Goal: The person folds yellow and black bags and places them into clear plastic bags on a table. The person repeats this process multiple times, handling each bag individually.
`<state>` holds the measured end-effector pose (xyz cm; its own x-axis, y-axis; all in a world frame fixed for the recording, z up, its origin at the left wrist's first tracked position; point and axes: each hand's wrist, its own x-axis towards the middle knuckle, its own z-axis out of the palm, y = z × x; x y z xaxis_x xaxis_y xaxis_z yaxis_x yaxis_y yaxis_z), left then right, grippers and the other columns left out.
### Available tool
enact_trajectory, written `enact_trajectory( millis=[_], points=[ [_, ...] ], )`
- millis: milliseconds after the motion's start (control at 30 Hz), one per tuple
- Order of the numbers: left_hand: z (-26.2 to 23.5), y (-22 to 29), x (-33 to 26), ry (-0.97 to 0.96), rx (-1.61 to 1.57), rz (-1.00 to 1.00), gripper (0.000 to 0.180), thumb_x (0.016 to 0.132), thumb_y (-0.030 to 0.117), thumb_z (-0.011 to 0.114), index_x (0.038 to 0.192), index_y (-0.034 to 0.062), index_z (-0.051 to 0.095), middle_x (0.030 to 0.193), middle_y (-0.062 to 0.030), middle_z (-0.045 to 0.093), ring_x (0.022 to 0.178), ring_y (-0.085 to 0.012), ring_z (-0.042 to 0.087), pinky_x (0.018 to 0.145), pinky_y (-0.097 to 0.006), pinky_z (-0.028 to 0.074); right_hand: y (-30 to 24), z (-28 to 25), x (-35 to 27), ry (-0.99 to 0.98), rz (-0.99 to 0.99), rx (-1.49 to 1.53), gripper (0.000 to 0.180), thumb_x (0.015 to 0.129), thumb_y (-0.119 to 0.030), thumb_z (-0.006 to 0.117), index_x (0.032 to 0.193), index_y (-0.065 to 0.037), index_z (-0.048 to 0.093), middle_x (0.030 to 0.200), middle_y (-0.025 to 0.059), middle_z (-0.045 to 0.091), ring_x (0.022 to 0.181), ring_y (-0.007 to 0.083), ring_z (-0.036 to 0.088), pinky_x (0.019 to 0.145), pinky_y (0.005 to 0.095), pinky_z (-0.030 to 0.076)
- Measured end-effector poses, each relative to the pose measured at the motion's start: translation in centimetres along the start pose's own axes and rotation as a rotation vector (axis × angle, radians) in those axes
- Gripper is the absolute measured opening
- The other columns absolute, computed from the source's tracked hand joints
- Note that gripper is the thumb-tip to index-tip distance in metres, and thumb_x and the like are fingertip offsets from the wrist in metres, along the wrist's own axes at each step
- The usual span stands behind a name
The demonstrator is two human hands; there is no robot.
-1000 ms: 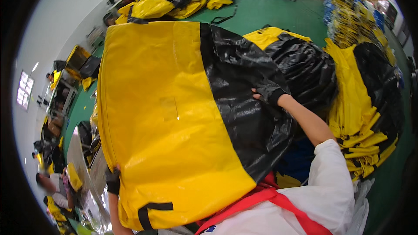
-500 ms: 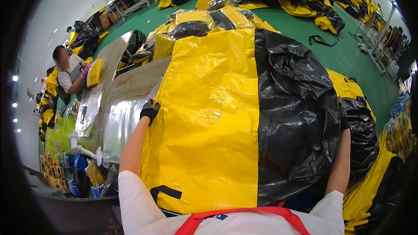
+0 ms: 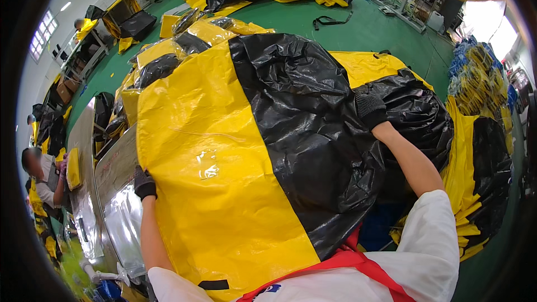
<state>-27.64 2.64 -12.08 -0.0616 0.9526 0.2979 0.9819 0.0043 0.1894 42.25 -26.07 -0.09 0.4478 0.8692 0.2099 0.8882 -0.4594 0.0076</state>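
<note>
Yellow and black coated fabric fills the middle of the view: one large, stiff, crinkled bag, held spread in front of the person and seen from above. Its left part is yellow, its right part glossy black, with a short black strap loop at the lower edge. The left hand, in a dark glove, is closed on the bag's left yellow edge, just above a shiny metal worktop that runs along that side. The right hand, also gloved, is closed on bunched black fabric at the far right. Judging by the wide reach of both arms, the hold keeps the big panel stretched flat so that it does not fold on itself.

Room to move is tight. More yellow and black bags are stacked just beside the right arm, and others are heaped behind the held bag. Open green floor lies beyond, with a loose black strap on it. At the far left another person works at the worktop, well apart.
</note>
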Motion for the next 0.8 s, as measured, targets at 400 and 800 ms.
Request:
enact_trajectory(
  millis=[400, 800],
  points=[
    [1.2, 0.8, -0.8, -0.060, -0.047, 0.001, 0.043, 0.091, 0.024, 0.044, 0.126, 0.0001, 0.045, 0.118, -0.0266, 0.053, 0.108, -0.0420, 0.051, 0.090, -0.043, 0.042, 3.2, 0.4, 3.8, 0.019, 0.135, 0.099, 0.080, 0.075, -0.061, 0.056, 0.128, -0.002, 0.045, 0.120, 0.0225, 0.054, 0.114, 0.0395, 0.048, 0.096, 0.0409, 0.038],
    [-9.1, 33.0, -15.1, -0.086, -0.614, 0.832, 0.069, 0.080, 0.042, 0.059, 0.137, 0.0093, 0.036, 0.144, -0.0159, 0.029, 0.133, -0.0368, 0.023, 0.110, -0.049, 0.013, -10.0, -1.3, 19.8, 0.165, -0.391, 0.177, 0.114, 0.059, -0.065, 0.069, 0.141, -0.003, 0.019, 0.134, 0.0264, 0.037, 0.128, 0.0379, 0.033, 0.104, 0.0402, 0.031]
  ],
)
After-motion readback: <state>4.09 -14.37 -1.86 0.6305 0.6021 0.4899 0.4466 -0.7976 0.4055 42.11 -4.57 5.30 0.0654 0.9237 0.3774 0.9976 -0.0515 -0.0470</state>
